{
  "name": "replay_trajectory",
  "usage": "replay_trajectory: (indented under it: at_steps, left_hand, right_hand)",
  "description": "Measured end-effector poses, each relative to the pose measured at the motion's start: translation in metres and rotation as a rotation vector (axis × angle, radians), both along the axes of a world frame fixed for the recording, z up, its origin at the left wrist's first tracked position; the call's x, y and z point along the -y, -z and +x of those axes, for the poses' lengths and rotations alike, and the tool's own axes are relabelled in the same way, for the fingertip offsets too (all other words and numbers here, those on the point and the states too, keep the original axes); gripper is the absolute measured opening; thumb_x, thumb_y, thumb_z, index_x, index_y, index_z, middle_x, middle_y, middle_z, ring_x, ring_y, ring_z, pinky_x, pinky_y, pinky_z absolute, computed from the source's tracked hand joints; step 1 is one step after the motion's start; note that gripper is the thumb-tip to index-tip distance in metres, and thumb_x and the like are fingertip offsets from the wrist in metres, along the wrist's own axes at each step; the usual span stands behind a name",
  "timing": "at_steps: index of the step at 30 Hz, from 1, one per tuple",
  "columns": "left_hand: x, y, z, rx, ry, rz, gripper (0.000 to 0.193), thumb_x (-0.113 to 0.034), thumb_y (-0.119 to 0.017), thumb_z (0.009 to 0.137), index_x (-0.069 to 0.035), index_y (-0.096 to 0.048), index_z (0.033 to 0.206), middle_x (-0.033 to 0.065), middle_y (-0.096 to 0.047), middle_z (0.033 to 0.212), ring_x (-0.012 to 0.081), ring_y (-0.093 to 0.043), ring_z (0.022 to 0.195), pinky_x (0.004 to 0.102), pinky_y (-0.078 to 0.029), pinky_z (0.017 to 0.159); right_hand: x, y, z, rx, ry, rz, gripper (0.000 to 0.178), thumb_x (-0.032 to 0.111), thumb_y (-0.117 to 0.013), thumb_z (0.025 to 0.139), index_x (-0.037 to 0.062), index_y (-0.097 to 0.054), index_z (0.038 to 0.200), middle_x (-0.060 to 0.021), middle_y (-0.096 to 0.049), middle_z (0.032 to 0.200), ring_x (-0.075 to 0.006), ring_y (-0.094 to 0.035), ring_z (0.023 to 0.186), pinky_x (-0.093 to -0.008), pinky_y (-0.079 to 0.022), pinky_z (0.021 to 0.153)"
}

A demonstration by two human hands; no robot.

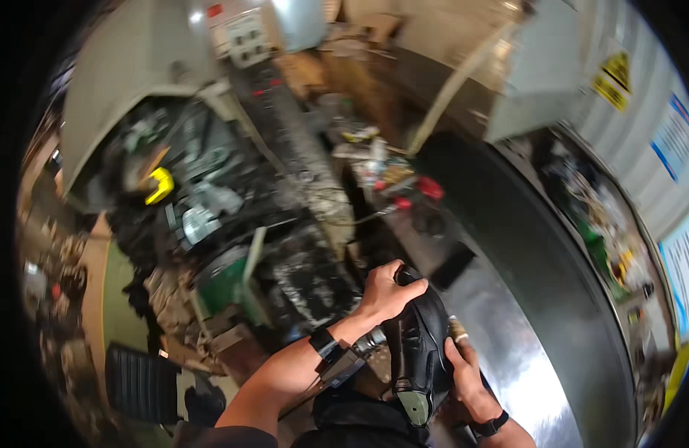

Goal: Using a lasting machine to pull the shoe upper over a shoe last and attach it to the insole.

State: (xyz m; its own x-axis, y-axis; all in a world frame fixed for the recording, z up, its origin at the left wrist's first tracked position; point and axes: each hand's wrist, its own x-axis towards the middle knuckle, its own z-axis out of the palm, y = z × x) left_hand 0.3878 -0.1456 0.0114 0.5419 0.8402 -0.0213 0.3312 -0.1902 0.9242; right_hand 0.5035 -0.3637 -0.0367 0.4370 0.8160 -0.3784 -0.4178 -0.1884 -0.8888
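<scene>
A black leather shoe (418, 336) stands lengthwise in front of me, with a grey-green patch at its near end. My left hand (389, 291) is closed round its far end, the thumb lying across the top. Against the right side of the shoe, my right hand (466, 366) has its fingers curled, partly hidden behind it. A short tan and whitish piece (457, 328) shows just beyond the right fingertips; I cannot make out what it is. Beside my left wrist, a metal fitting (371, 342) sits close to the shoe. Both wrists wear black bands.
A dark conveyor belt (538, 246) curves along the right beside a shiny metal surface (520, 328). A black flat rectangle (453, 265) and red round items (429, 187) lie ahead. Left are a cluttered dark machine bed (203, 172), a green bin (229, 287) and a black chair (141, 382).
</scene>
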Motion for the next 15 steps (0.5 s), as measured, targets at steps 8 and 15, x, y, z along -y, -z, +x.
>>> replay_trajectory:
  at_steps: [8, 15]
  left_hand:
    - [-0.061, -0.06, -0.239, 0.275, -0.606, 0.044, 0.024, -0.023, -0.068, 0.093, 0.0, -0.071, 0.096, 0.004, -0.069, 0.084, 0.0105, -0.058, 0.083, 0.0303, -0.047, 0.077]
    - [-0.09, -0.073, -0.391, 1.041, -0.549, -0.64, 0.045, -0.041, -0.043, 0.109, -0.005, -0.064, 0.128, 0.01, -0.071, 0.121, 0.0241, -0.067, 0.11, 0.04, -0.052, 0.101]
  right_hand:
    - [-0.139, -0.034, -0.188, 0.128, -0.127, 0.318, 0.035, 0.003, -0.067, 0.1, -0.0041, -0.062, 0.134, 0.002, -0.069, 0.107, -0.0044, -0.061, 0.093, -0.0207, -0.048, 0.086]
    - [-0.219, -0.063, -0.305, -0.101, -0.299, 0.204, 0.02, 0.007, -0.068, 0.1, 0.0013, -0.071, 0.119, -0.0028, -0.074, 0.105, -0.0086, -0.066, 0.09, -0.0257, -0.055, 0.077]
